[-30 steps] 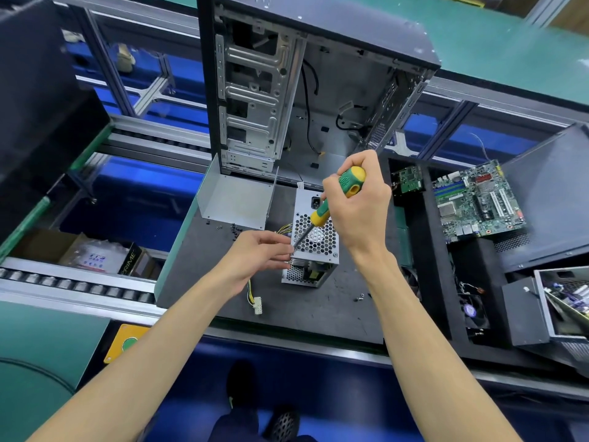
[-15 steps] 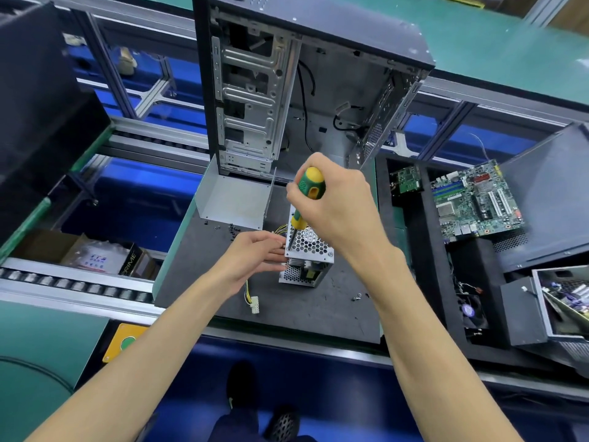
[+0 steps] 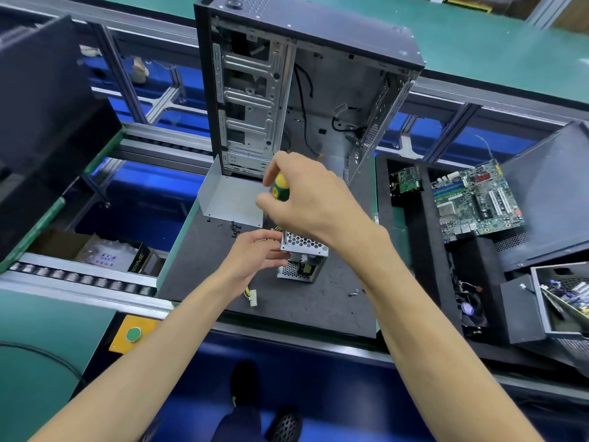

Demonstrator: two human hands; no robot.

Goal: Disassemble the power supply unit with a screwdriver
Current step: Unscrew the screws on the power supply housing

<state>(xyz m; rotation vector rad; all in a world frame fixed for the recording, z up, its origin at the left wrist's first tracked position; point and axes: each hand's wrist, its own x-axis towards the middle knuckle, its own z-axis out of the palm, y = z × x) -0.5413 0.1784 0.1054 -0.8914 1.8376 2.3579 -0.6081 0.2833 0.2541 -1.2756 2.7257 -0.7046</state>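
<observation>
Power supply unit: the small perforated metal box [image 3: 302,260] stands on the dark work mat [image 3: 197,266], in front of the open computer case, with its near face open and parts showing inside.
Screwdriver: green-and-yellow handle [image 3: 279,189], held nearly upright, the shaft going down to the unit's upper left corner.
Right hand: [image 3: 306,199] wrapped round the screwdriver handle from above, fingers curled.
Left hand: [image 3: 255,253] against the unit's left side, fingers bent onto it; yellow wires and a white connector [image 3: 252,297] hang below it.
Computer case: [image 3: 299,90] upright, side open, holding drive bays and loose black cables.
Loose screws: [image 3: 235,227] scattered on the mat by a grey metal cover [image 3: 229,199].
Black tray at right: [image 3: 427,250] its compartments hold a motherboard [image 3: 478,199], a small green board [image 3: 408,181] and a fan [image 3: 468,309].
</observation>
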